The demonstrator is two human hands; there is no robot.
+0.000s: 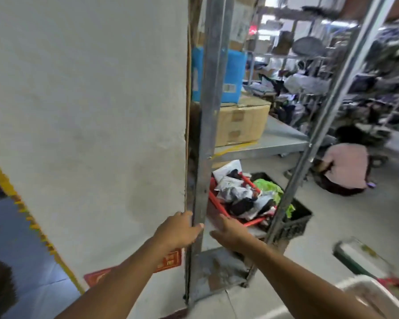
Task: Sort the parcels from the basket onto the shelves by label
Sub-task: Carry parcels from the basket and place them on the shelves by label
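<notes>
Left hand: grip wrapped on the metal post of the shelf rack.
Right hand: fingers spread apart, empty — just beside the red basket.
Parcels: heaped in the basket, bottom shelf.
Cardboard box: on the shelf above — blue package on top.

Left hand gripped the near steel upright of the shelf rack, beside the white wall. Right hand reached flat, fingers spread, toward the red basket of bagged parcels on the floor. Cardboard box sat on the shelf above. A person crouched far right.
</notes>
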